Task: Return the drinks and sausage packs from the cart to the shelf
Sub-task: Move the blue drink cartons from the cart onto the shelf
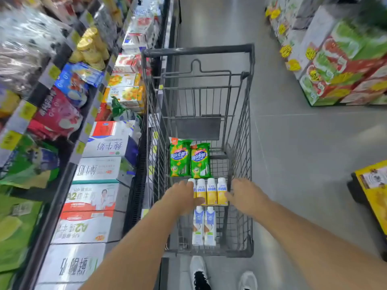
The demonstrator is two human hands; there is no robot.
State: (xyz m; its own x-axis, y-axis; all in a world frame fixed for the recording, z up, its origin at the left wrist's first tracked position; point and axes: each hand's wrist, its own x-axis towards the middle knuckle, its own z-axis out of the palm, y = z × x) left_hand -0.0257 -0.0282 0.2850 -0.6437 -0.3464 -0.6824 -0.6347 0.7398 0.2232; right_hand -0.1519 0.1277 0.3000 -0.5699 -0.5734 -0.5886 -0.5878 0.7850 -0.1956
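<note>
Yellow yogurt bottles (211,192) lie in a row between our left hand (181,196) and right hand (244,196), fingers loose, gripping nothing.

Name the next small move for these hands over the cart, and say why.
Probably close both hands around the row of yellow bottles and lift it out. The left hand already lies over the row's left end, the right hand touches its right end, both with fingers spread and gripping nothing. The sausage packs and white cartons lie untouched in the cart.
</note>
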